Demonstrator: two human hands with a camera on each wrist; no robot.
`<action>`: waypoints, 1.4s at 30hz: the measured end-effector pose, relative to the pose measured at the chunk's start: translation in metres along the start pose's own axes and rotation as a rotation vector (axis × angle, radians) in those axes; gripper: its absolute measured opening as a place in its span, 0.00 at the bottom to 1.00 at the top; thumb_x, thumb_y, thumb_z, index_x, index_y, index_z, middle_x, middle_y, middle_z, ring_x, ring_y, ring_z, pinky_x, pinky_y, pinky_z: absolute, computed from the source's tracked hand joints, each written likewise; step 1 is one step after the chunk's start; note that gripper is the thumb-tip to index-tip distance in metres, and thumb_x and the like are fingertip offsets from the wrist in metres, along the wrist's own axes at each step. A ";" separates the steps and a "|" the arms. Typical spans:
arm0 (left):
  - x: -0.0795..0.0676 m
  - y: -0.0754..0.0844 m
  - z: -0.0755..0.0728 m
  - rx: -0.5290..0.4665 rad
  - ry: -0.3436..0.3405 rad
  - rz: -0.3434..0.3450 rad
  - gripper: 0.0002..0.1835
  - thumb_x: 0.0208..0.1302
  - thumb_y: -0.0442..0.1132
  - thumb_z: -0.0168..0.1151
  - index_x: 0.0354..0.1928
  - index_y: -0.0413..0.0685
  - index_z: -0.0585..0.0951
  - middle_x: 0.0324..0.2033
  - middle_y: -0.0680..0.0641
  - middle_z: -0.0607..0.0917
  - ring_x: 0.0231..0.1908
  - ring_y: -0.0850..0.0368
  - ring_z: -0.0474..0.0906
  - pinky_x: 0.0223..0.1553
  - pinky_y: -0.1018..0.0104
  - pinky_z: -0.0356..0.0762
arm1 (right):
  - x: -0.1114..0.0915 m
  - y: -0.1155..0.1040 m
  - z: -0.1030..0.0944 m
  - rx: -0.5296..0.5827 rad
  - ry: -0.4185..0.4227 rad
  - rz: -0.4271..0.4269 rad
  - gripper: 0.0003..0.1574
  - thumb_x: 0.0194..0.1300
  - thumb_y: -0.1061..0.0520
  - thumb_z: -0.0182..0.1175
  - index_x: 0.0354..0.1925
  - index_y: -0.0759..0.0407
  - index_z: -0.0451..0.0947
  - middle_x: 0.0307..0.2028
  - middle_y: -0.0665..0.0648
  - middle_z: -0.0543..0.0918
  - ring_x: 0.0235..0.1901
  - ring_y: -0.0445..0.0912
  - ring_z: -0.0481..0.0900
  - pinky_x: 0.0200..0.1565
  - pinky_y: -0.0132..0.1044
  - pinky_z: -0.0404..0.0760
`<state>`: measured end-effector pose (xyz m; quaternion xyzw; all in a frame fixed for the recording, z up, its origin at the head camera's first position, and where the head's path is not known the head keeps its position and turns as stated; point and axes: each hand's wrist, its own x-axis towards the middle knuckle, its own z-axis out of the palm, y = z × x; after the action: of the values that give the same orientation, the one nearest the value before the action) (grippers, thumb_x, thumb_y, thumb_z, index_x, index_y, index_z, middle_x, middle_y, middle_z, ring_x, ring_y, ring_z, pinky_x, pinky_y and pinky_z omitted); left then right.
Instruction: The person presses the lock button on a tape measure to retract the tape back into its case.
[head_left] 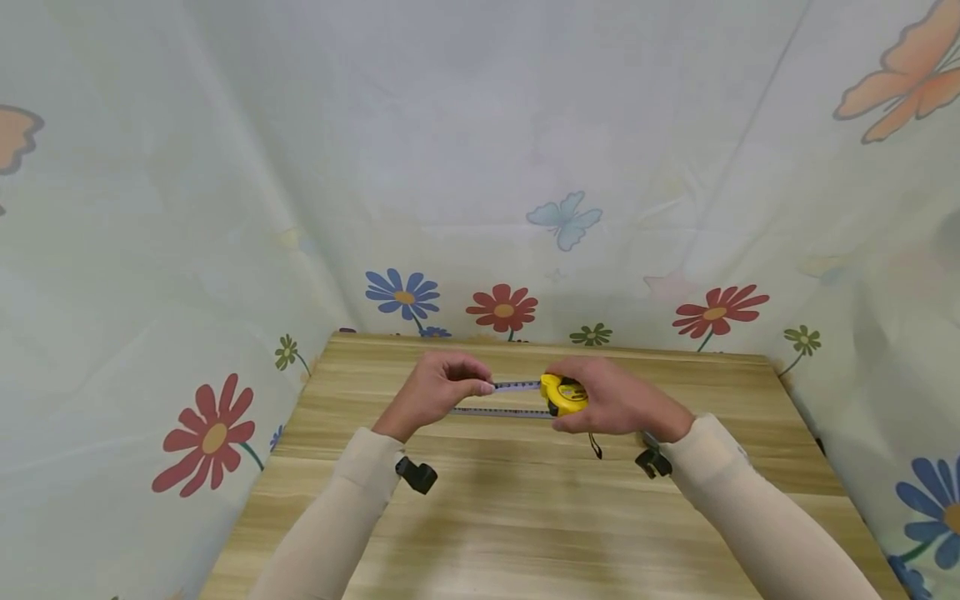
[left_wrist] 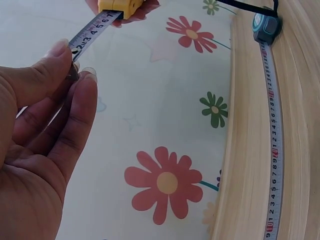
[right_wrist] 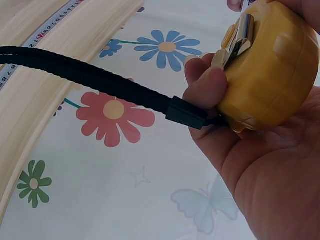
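A yellow tape measure (head_left: 564,395) is gripped by my right hand (head_left: 618,396) above the table, its case wrapped by fingers and thumb. From its mouth a short stretch of blade (left_wrist: 92,34) is drawn out toward the left. My left hand (head_left: 438,387) pinches the blade's end between thumb and fingertips. The metal belt clip (right_wrist: 243,32) and black wrist strap (right_wrist: 100,80) of the yellow case show in the right wrist view. Below lies a second tape measure, a teal and grey case (left_wrist: 266,27) with its blade (left_wrist: 274,150) pulled out along the wood.
The wooden table (head_left: 517,517) stretches beneath both hands, its back edge against a pale cloth (head_left: 480,167) printed with flowers and butterflies. The cloth also rises at the left and right sides. Black wrist mounts (head_left: 417,475) sit on both forearms.
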<state>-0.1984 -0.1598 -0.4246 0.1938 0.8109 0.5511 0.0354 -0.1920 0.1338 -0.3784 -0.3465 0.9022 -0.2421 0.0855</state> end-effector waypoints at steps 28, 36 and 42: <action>0.001 -0.006 0.002 -0.007 0.000 -0.002 0.06 0.65 0.41 0.74 0.42 0.50 0.90 0.39 0.49 0.91 0.36 0.53 0.85 0.40 0.63 0.86 | 0.009 -0.003 0.008 0.018 0.000 -0.028 0.32 0.57 0.48 0.78 0.57 0.52 0.79 0.41 0.46 0.81 0.38 0.42 0.76 0.40 0.33 0.80; 0.000 -0.004 0.003 -0.010 -0.003 -0.004 0.05 0.65 0.40 0.74 0.42 0.53 0.91 0.39 0.49 0.91 0.36 0.53 0.85 0.40 0.64 0.86 | 0.009 -0.005 0.008 0.029 -0.004 -0.039 0.31 0.57 0.48 0.78 0.56 0.52 0.79 0.40 0.47 0.81 0.37 0.42 0.76 0.38 0.32 0.80; 0.001 -0.002 0.002 0.000 -0.002 -0.006 0.05 0.66 0.40 0.74 0.42 0.53 0.91 0.39 0.49 0.91 0.36 0.53 0.84 0.40 0.63 0.86 | 0.011 -0.006 0.007 0.040 -0.008 -0.049 0.29 0.57 0.49 0.77 0.54 0.52 0.79 0.39 0.46 0.81 0.36 0.42 0.76 0.38 0.32 0.80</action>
<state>-0.1995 -0.1584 -0.4266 0.1921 0.8115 0.5506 0.0378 -0.1944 0.1196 -0.3816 -0.3676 0.8882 -0.2605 0.0902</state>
